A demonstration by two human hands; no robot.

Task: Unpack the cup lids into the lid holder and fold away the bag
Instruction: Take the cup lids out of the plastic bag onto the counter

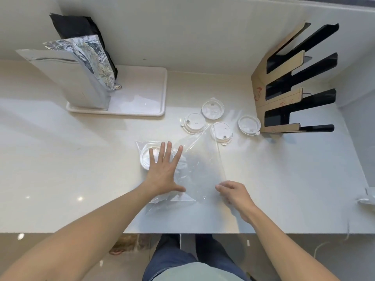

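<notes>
A clear plastic bag [199,169] lies flat on the white counter. My left hand [164,169] presses on its left part with fingers spread, over a white lid [146,159] that sits under the plastic. My right hand [233,192] pinches the bag's right edge near the front. Several white cup lids lie loose beyond the bag: one lid [194,122], another lid [213,107], a third lid [222,132] partly under the bag's corner, and a lid [249,125] beside the holder. The black and cardboard lid holder [284,94] stands at the right with its slots showing no lids.
A white tray [142,94] at the back left carries silver foil pouches [81,78] and a black pouch [75,27]. A crumpled white item [368,199] lies at the right edge. The counter's front edge [182,233] runs just above my legs.
</notes>
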